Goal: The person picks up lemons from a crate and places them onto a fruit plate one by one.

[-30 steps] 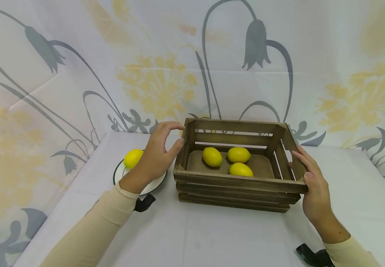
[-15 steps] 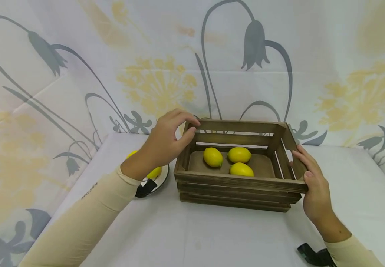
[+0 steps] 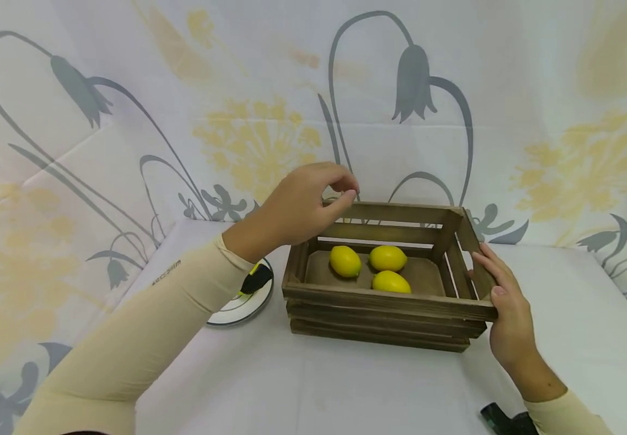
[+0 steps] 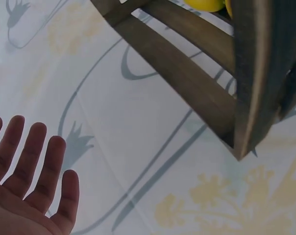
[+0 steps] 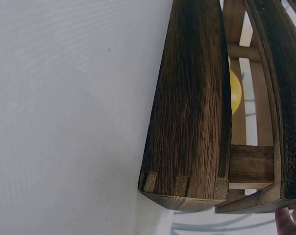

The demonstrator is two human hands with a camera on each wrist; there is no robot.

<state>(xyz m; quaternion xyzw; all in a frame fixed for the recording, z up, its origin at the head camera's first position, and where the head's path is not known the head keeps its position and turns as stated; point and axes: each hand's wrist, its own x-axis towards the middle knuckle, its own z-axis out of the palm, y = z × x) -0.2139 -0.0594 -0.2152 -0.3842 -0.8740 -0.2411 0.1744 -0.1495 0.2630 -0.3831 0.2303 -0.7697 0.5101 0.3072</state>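
A brown slatted wooden crate [image 3: 389,302] stands on the white cloth with three lemons [image 3: 345,261] inside. My right hand [image 3: 511,320] grips the crate's right end, fingers over the end board and thumb at the near corner; in the right wrist view only fingertips [image 5: 290,221] show, beside the crate. My left hand [image 3: 313,202] is raised over the crate's far left corner, holding nothing. In the left wrist view its fingers [image 4: 33,156] are spread apart from the crate.
Left of the crate, a white plate [image 3: 243,309] with a dark rim lies mostly behind my left forearm; a little yellow shows there. Black wrist-worn pieces show by the left forearm [image 3: 255,279] and right sleeve [image 3: 504,420]. Flower-printed cloth [image 3: 259,139] hangs behind the crate.
My left hand has moved right and up, from beside the crate's left end to above its far left corner. The forearm now covers more of the plate and its lemons. My right hand keeps its grip.
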